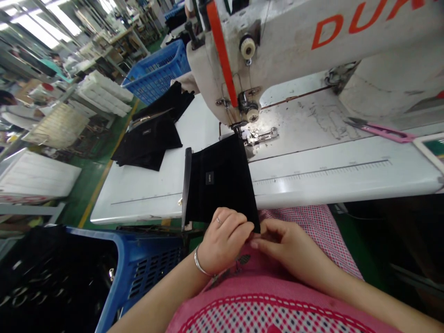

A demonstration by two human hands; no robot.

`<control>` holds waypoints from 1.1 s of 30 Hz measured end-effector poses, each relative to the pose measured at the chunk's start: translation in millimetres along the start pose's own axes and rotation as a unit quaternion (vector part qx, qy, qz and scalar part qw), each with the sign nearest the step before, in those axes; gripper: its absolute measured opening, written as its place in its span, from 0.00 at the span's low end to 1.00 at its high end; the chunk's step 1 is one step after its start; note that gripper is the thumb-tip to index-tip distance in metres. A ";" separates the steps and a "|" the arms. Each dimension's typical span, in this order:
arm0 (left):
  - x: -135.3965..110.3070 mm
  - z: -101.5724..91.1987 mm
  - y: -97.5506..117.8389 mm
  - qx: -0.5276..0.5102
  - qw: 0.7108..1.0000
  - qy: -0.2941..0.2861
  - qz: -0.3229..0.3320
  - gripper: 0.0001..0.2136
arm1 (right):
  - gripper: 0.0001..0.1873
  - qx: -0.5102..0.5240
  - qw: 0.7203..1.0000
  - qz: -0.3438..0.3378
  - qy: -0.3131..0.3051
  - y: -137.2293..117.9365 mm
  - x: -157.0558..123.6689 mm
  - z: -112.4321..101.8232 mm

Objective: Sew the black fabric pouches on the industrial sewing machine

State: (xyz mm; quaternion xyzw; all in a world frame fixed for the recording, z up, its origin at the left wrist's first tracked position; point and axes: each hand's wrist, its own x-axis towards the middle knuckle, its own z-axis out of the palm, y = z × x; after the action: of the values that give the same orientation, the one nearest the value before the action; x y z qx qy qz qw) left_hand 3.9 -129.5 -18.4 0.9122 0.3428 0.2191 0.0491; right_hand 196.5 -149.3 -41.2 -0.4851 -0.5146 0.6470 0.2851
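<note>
A black fabric pouch [225, 171] with a small label lies over the front edge of the sewing table [145, 189]. Its far corner sits by the presser foot of the sewing machine [294, 37], and a dark stiff strip runs down its left side. My left hand [227, 238], with a ring and a bracelet, is closed on the pouch's near edge. Beside it, at the near right corner, my right hand [286, 240] has thumb and fingers pinched together; whatever is between them is too small to make out.
Several black fabric pieces [149, 134] are stacked at the table's left. Pink thread snips [385, 131] lie on the right of the machine bed. A blue crate [118, 249] with black items stands at lower left, another blue basket [156, 74] behind the table. Other people sit far left.
</note>
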 end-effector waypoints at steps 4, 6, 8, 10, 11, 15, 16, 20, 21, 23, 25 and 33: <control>1.2 -0.3 0.8 -0.028 0.999 0.027 -0.010 0.07 | 0.02 -0.246 0.925 -0.254 0.138 -0.4 -2.0 -9.8; 2.8 -2.2 2.2 -0.025 0.999 0.030 -0.006 0.07 | 0.07 -0.318 0.862 -0.370 0.136 -4.0 -2.7 -16.8; 4.9 -3.6 3.3 -0.018 1.000 0.021 0.002 0.06 | 0.10 -0.362 0.816 -0.437 0.109 -10.2 -2.9 -23.9; 7.6 -3.1 2.8 -0.010 1.000 0.008 0.015 0.08 | 0.11 -0.396 0.783 -0.472 0.084 -17.4 -1.4 -29.8; 9.1 -2.1 1.8 -0.006 1.000 0.004 0.024 0.09 | 0.11 -0.411 0.769 -0.483 0.077 -20.7 0.4 -32.1; 16.9 0.5 -6.9 0.003 0.999 0.009 0.048 0.11 | 0.15 -0.441 0.739 -0.500 0.091 -29.7 13.4 -35.7; 19.1 -0.2 -9.5 0.003 0.999 0.009 0.049 0.11 | 0.16 -0.445 0.737 -0.500 0.095 -31.1 17.2 -35.7; 27.8 -7.1 -20.6 -0.011 0.999 -0.008 0.046 0.09 | 0.16 -0.464 0.727 -0.497 0.098 -35.4 30.5 -36.5; 29.7 -8.5 -23.6 -0.015 0.999 -0.016 0.044 0.08 | 0.16 -0.465 0.725 -0.497 0.102 -36.3 33.1 -37.4; 33.2 -10.2 -30.4 -0.023 0.998 -0.028 0.044 0.07 | 0.16 -0.464 0.728 -0.492 0.110 -38.0 37.4 -40.5; 37.1 -10.8 -37.7 -0.032 0.998 -0.034 0.044 0.07 | 0.16 -0.468 0.726 -0.492 0.106 -39.7 41.1 -45.0; 63.0 -22.3 -63.7 -0.037 0.994 -0.049 0.092 0.09 | 0.14 -0.466 0.739 -0.480 0.081 -45.3 58.1 -60.8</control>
State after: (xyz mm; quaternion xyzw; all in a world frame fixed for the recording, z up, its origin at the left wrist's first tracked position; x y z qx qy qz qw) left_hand -2.1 -41.7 9.5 0.9471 0.2462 0.1901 0.0793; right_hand 225.3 -61.3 -17.9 -0.2966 -0.8915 0.0619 0.3367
